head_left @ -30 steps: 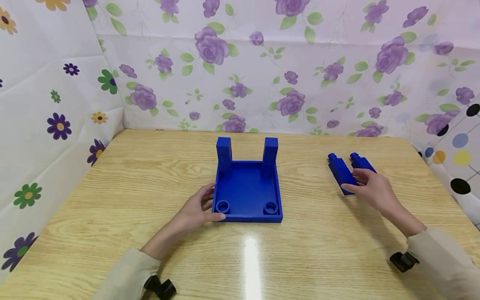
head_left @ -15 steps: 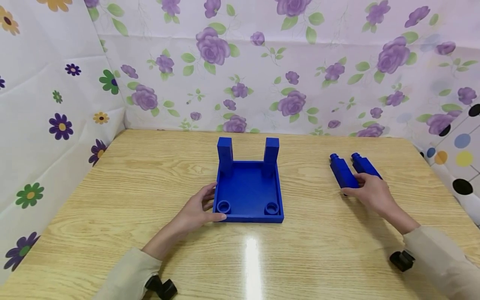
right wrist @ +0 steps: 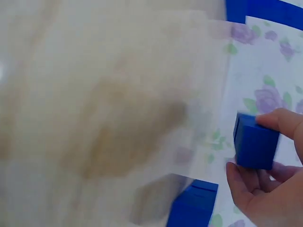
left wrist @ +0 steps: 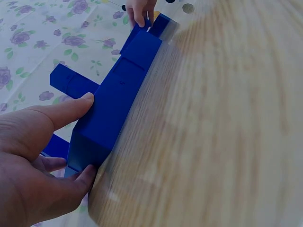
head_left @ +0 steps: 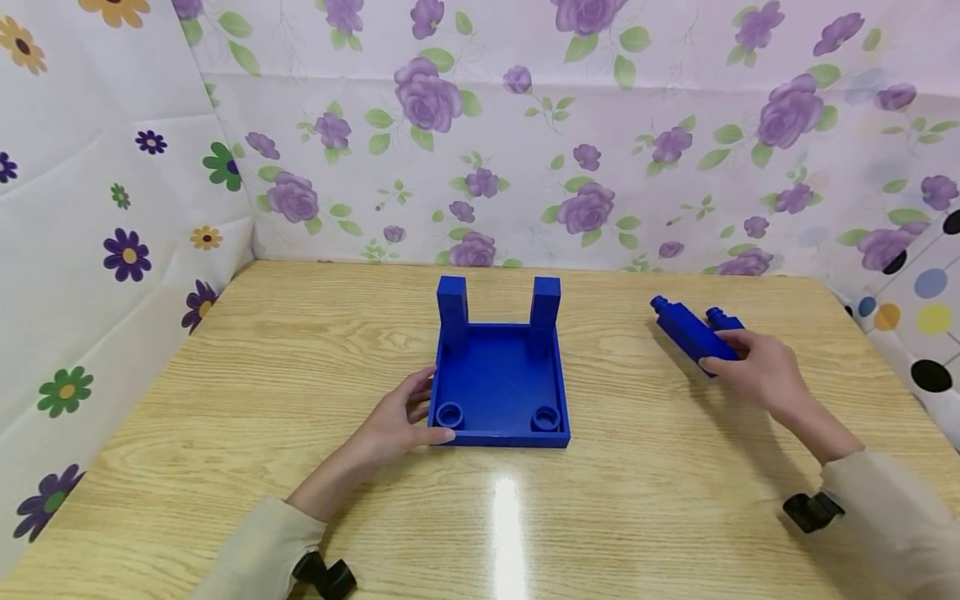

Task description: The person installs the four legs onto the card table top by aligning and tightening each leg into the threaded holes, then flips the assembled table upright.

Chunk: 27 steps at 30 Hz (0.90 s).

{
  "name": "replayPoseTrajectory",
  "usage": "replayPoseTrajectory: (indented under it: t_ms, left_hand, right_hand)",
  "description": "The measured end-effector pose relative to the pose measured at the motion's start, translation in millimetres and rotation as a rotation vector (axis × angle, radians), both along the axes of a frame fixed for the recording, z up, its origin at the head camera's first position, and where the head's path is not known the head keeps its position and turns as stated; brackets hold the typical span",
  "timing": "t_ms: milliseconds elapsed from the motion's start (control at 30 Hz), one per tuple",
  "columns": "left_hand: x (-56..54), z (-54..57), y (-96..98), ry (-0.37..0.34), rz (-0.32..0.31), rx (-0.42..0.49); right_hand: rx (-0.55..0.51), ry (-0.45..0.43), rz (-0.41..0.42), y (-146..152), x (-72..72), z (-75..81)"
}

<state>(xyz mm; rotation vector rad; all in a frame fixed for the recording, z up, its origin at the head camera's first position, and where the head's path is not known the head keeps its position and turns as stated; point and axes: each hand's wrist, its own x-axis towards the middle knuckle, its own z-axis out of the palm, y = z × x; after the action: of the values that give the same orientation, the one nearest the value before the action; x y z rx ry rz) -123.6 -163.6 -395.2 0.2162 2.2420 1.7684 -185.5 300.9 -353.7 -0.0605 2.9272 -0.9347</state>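
Note:
A blue toy table [head_left: 498,375] lies upside down in the head view, two square legs upright at its back corners and two round sockets at its front corners. My left hand [head_left: 393,421] grips its front left corner; in the left wrist view the thumb presses the front side [left wrist: 106,109] and the fingers curl at the end. To the right, my right hand [head_left: 761,375] pinches a loose blue leg [head_left: 690,331] by its plain end, thumb against fingers. Its threaded end points away to the left. A second loose leg [head_left: 723,320] lies behind, partly hidden by the hand.
The wooden table [head_left: 615,500] stretches around both hands. A flowered cloth [head_left: 510,167] hangs behind its far edge, with another patterned cloth [head_left: 112,317] on the left. Each wrist carries a black camera mount [head_left: 812,510].
My right hand has raised the nearer leg and turned it, its threaded end swinging to the left. The farther leg stays down. My left hand keeps its hold on the toy table.

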Motion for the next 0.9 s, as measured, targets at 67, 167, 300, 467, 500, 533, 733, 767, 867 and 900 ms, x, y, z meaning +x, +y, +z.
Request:
replayPoseTrajectory:
  t_ms: [67,167,300,467,500,533,733,767,867,900]
  left_hand:
    - [0.1,0.2,0.1,0.000,0.001,0.000]
    - [0.2,0.5,0.1,0.000,0.003,-0.001]
    - [0.2,1.0,0.3,0.001,0.004,-0.006]
    - [0.6,1.0,0.1,-0.001,0.007,-0.004]
    - [0.6,1.0,0.0,-0.001,0.007,-0.004]
    - [0.6,0.9,-0.1,-0.002,0.007,-0.003]
    - [0.4,1.0,0.6,0.000,0.010,-0.010]
    - [0.5,1.0,0.8,-0.001,0.010,-0.010]
    - [0.6,1.1,1.1,0.000,0.008,-0.012]
    - [0.6,1.2,1.2,0.000,0.006,-0.012]
  right_hand:
    - [-0.043,0.011,-0.001,1,-0.7,4.5]
    - [-0.121,0.021,0.002,0,-1.3,10.2]
    - [-0.220,0.007,-0.007,-4,-0.4,18.8]
    - [-0.326,0.042,-0.013,-12,1.5,32.5]
    - [-0.339,0.051,-0.012,-14,1.7,35.4]
    - [-0.353,0.060,-0.011,-16,2.1,38.4]
    - [-0.595,0.082,0.015,-34,3.6,48.2]
    - [-0.691,0.083,0.028,-39,3.4,48.4]
    - [-0.984,0.080,0.085,-51,2.8,48.8]
    - [-1.074,0.075,0.109,-55,2.3,48.9]
